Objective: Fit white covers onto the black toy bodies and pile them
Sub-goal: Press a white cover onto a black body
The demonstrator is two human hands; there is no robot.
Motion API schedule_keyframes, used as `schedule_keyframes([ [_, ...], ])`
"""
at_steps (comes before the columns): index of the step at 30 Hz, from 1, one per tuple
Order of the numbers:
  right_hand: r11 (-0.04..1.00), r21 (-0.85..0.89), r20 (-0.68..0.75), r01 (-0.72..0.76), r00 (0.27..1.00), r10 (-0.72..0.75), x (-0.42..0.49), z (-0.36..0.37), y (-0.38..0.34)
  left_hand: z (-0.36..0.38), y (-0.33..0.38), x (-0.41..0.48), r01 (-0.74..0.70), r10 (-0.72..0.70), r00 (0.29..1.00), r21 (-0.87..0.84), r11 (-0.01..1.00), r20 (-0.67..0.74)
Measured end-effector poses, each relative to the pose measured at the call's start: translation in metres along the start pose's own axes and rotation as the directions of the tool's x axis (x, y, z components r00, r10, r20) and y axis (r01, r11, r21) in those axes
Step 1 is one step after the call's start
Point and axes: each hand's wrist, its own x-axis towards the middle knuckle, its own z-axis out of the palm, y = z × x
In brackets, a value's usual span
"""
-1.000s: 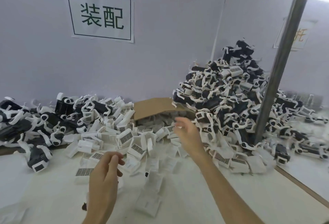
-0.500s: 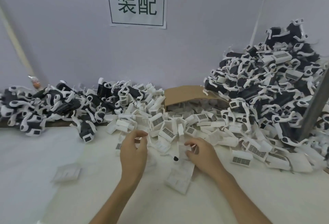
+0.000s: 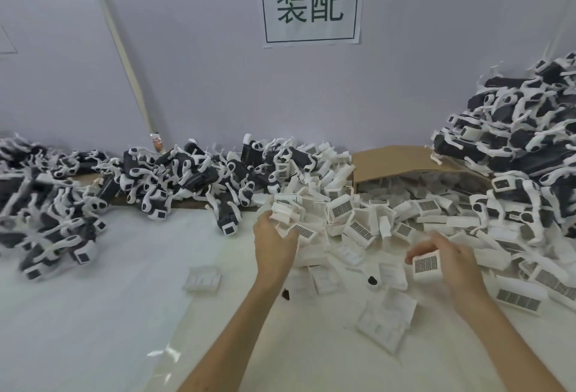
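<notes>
Cover pick-up in hand: you are pinching a grilled white cover (image 3: 426, 264) in your right hand (image 3: 453, 267) in front of the cardboard box (image 3: 402, 162), gripping a second cover (image 3: 282, 214) in your left hand (image 3: 274, 243) left of it, and likely needing a black toy body (image 3: 227, 215) from further left next.

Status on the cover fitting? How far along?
Done, probably: the tall pile of toys on the right. In hand: right hand holds one grilled white cover; left hand is in the loose covers, no body picked up. Left: likely the heap of toy bodies along the wall, plus many covers. Well short of finished.
</notes>
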Motion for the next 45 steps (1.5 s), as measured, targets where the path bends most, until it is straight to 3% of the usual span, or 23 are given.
schedule_keyframes([
  [6,0.981,0.191,0.007,-0.022,1.0,0.021,-0.003,-0.003,-0.007,-0.029,0.0,0.042,0.066,0.017,0.933,0.215,0.974,-0.361],
  [10,0.971,0.24,0.088,-0.023,0.996,0.002,-0.009,0.0,-0.014,-0.044,-0.015,0.081,0.293,-0.247,0.928,0.138,0.946,-0.278],
  [12,0.968,0.247,0.135,-0.039,0.991,0.006,-0.012,0.003,-0.016,-0.052,-0.023,0.092,0.346,-0.297,0.92,0.176,0.922,-0.254],
  [16,0.979,0.191,0.215,-0.072,0.976,0.03,-0.012,0.006,-0.015,-0.059,-0.035,0.102,0.298,-0.159,0.93,0.427,0.854,-0.331],
  [22,0.952,0.237,0.299,-0.194,0.947,0.119,-0.011,0.009,-0.013,-0.038,-0.013,0.071,0.014,0.142,0.901,0.353,0.935,-0.41],
  [25,0.936,0.264,0.317,-0.232,0.937,0.143,-0.012,0.01,-0.015,-0.022,0.016,0.036,-0.184,0.222,0.922,0.146,0.972,-0.318],
  [27,0.914,0.309,0.327,-0.264,0.932,0.158,-0.012,0.01,-0.015,-0.013,0.035,0.012,-0.212,0.18,0.959,-0.135,0.968,-0.219],
  [30,0.862,0.401,0.31,-0.31,0.931,0.19,-0.012,0.008,-0.015,0.002,0.051,-0.015,0.039,-0.045,0.999,-0.515,0.856,0.0],
  [32,0.82,0.453,0.314,-0.35,0.923,0.221,-0.011,0.005,-0.014,0.012,0.054,-0.027,0.291,-0.162,0.953,-0.634,0.716,0.255],
  [34,0.747,0.524,0.333,-0.409,0.906,0.262,-0.008,0.003,-0.012,0.019,0.051,-0.037,0.469,-0.17,0.867,-0.655,0.593,0.468],
  [36,0.672,0.595,0.334,-0.441,0.896,0.293,-0.006,0.001,-0.011,0.022,0.044,-0.044,0.534,-0.125,0.81,-0.631,0.562,0.573],
  [40,0.59,0.682,0.318,-0.433,0.901,0.295,-0.004,-0.003,-0.014,0.023,0.032,-0.046,0.517,-0.015,0.749,-0.57,0.638,0.663],
  [45,0.648,0.646,0.306,-0.404,0.914,0.265,-0.005,-0.005,-0.014,0.027,0.026,-0.058,0.639,-0.05,0.709,-0.611,0.468,0.703],
])
